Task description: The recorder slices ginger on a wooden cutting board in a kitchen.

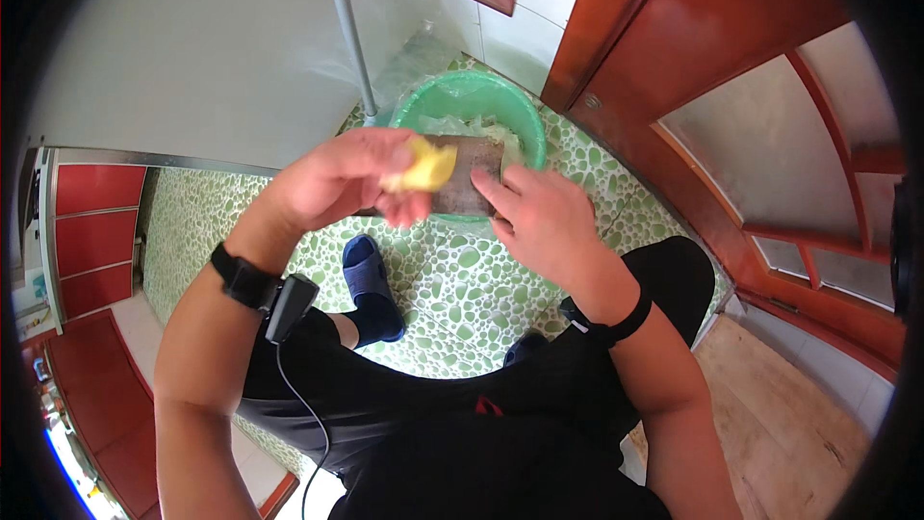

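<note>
My left hand point(351, 178) is closed round a bright yellow lump point(430, 166) that looks like a peeled potato, smeared by motion. Beside it, my right hand point(549, 221) grips a cleaver point(464, 191) with a wide, dark, stained blade. The index finger lies along the flat of the blade, and the handle is hidden by the hand. Both hands are over the near side of a green plastic bin point(539, 125) on the floor. A clear bag lines the bin, with pale scraps inside.
A grey pole point(348, 29) stands beside the bin, against a pale panel point(192, 48). To the right is a reddish wooden door point(712, 48) with frosted panes. A blue slipper point(364, 270) is on my foot on the green pebble-patterned floor point(462, 299). Red cabinets point(96, 231) stand at left.
</note>
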A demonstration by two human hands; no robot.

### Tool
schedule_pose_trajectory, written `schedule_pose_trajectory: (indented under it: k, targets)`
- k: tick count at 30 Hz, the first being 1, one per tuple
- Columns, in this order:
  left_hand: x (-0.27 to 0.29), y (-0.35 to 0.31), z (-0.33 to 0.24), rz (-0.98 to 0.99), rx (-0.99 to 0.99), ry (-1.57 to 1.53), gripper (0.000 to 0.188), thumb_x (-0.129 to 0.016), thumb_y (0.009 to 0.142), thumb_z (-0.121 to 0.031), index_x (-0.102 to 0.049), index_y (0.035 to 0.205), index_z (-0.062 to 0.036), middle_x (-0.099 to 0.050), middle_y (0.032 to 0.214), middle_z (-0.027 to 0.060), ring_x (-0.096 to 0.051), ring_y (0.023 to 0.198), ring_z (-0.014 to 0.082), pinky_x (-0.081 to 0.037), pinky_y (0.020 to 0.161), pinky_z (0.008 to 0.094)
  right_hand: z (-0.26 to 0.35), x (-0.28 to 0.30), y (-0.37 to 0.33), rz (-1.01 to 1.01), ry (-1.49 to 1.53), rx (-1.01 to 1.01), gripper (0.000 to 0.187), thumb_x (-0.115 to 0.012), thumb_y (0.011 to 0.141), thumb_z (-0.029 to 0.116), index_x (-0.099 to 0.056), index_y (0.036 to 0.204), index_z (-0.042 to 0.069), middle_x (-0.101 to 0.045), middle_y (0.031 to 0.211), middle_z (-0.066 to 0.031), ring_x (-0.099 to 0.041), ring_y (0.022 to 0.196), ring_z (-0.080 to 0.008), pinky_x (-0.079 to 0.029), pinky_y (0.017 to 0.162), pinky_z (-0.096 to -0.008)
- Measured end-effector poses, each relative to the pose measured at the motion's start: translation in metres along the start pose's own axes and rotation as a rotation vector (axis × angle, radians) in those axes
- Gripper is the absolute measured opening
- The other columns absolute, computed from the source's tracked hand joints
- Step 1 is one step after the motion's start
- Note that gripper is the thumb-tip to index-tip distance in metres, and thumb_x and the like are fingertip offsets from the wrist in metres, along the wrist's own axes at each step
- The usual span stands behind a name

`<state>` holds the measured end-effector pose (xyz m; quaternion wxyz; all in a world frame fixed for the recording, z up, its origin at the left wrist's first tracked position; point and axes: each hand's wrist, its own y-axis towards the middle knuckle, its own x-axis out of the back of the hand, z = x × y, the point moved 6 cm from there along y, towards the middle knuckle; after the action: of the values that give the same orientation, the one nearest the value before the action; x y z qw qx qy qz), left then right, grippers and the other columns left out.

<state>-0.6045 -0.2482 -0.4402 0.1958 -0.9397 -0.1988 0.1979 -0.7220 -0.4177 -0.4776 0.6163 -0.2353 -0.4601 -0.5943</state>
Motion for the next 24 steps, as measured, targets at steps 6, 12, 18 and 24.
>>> schedule_pose_trajectory:
  k: [6,12,18,24]
  targets:
    - [0.017,0.029,0.047,-0.189,0.131,-0.297,0.043,-0.049,0.108,-0.037,-0.059,0.126,0.0007,-0.075,0.111,0.0192,-0.073,0.085,0.0223,-0.056,0.073,0.0310,0.022,-0.009,0.001,0.010,-0.062,0.151,0.037,-0.069,0.083,0.012,-0.072,0.120,0.014,-0.055,0.085,-0.0031,-0.064,0.077,-0.0235,-0.052,0.067,-0.0404]
    - [0.014,0.051,0.061,-0.180,0.167,-0.353,0.045,-0.049,0.108,-0.034,-0.054,0.133,0.0021,-0.072,0.120,0.0209,-0.073,0.093,0.0237,-0.057,0.078,0.0325,0.038,-0.017,-0.003,0.032,-0.087,0.206,0.037,-0.068,0.080,0.011,-0.076,0.116,0.016,-0.055,0.082,-0.0015,-0.064,0.078,-0.0214,-0.053,0.070,-0.0383]
    - [0.033,0.061,0.048,-0.388,0.091,-0.204,0.043,-0.048,0.107,-0.035,-0.056,0.131,-0.0001,-0.071,0.120,0.0153,-0.069,0.102,0.0216,-0.054,0.086,0.0333,0.036,-0.020,-0.008,0.100,-0.077,0.201,0.038,-0.068,0.080,0.012,-0.076,0.116,0.015,-0.057,0.085,-0.0019,-0.064,0.080,-0.0219,-0.053,0.073,-0.0385]
    - [0.027,0.037,0.009,-0.337,-0.060,-0.067,0.038,-0.069,0.098,-0.014,-0.058,0.132,-0.0032,-0.070,0.118,0.0110,-0.069,0.093,0.0196,-0.056,0.078,0.0307,0.019,-0.016,-0.014,0.166,-0.017,0.099,0.039,-0.074,0.080,0.016,-0.075,0.118,0.017,-0.058,0.086,-0.0031,-0.064,0.080,-0.0257,-0.053,0.073,-0.0407]
